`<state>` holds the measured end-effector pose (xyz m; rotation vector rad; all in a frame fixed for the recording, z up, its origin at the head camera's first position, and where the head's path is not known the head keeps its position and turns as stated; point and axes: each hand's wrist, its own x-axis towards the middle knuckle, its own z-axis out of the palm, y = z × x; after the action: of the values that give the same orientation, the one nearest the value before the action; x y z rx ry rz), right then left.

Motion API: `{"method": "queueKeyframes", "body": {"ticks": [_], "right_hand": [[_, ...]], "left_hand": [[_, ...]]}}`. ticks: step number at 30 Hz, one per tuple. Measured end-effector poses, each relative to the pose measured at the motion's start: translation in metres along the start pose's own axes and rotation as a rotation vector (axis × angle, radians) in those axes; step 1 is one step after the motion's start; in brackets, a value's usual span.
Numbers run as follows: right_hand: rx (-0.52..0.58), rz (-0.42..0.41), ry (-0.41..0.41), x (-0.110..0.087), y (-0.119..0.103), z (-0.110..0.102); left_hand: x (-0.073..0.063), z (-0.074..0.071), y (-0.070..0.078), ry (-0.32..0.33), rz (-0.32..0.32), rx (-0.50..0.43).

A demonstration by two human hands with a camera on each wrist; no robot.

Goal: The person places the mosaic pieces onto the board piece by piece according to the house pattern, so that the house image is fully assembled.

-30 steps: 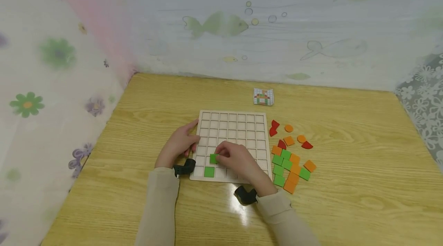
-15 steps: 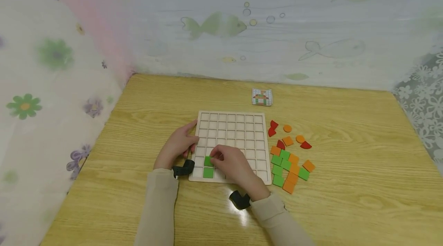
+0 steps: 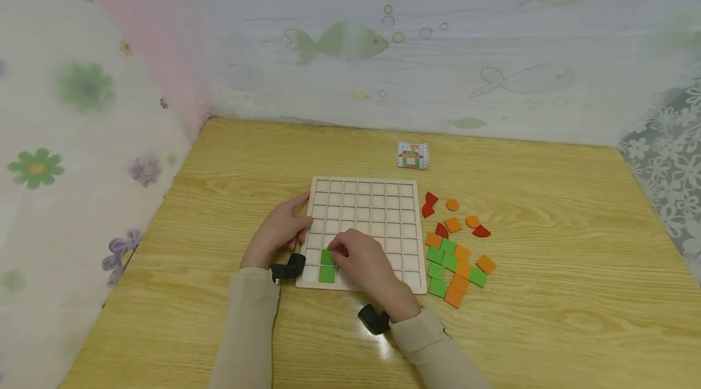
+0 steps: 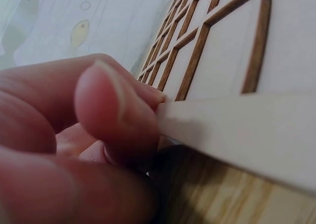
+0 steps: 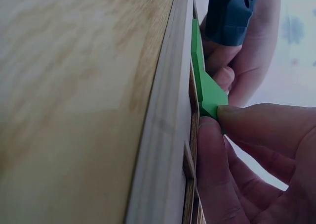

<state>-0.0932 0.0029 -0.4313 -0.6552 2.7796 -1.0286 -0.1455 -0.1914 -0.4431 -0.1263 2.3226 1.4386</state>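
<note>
A wooden grid board lies on the table. My right hand pinches a square green tile between thumb and fingertips, over the second cell of the second row from the near edge. In the right wrist view this held tile tilts up from the grid, right beside another green tile. That other tile lies flat in the nearest row. My left hand rests at the board's left side; in the left wrist view the thumb and index fingertip touch its rim.
Right of the board lie several loose green tiles and orange tiles, with red quarter-round pieces and orange discs. Behind the board is a small printed pattern card. A fish-patterned sheet hangs behind the table.
My right hand has moved slightly left and nearer, bringing the held green tile from above right of the flat one to directly behind it. The left hand stays at the board's edge.
</note>
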Motion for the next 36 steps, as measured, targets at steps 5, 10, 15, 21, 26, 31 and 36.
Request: {"method": "queueKeyframes", "body": {"ticks": [5, 10, 15, 21, 26, 31, 36], "right_hand": [[-0.026, -0.005, 0.015, 0.0, 0.0, 0.001], [-0.035, 0.005, 0.013, 0.0, 0.0, 0.001], [0.044, 0.033, -0.039, -0.002, 0.002, -0.006], [0.076, -0.044, -0.129, 0.0, 0.009, -0.016], [0.062, -0.056, -0.183, 0.001, 0.016, -0.025], [0.062, -0.043, -0.209, 0.001, 0.023, -0.033], [0.023, -0.032, -0.175, 0.0, 0.03, -0.04]], "left_hand": [[0.001, 0.0, 0.0, 0.006, -0.005, 0.011], [0.002, 0.0, 0.001, 0.013, 0.005, 0.033], [0.003, 0.002, 0.001, -0.009, 0.006, 0.014], [0.0, 0.0, 0.001, -0.008, -0.005, 0.023], [0.0, 0.0, 0.003, -0.013, -0.016, 0.001], [-0.001, 0.0, 0.005, -0.023, -0.024, -0.036], [-0.003, 0.0, 0.007, -0.048, -0.014, -0.05]]}}
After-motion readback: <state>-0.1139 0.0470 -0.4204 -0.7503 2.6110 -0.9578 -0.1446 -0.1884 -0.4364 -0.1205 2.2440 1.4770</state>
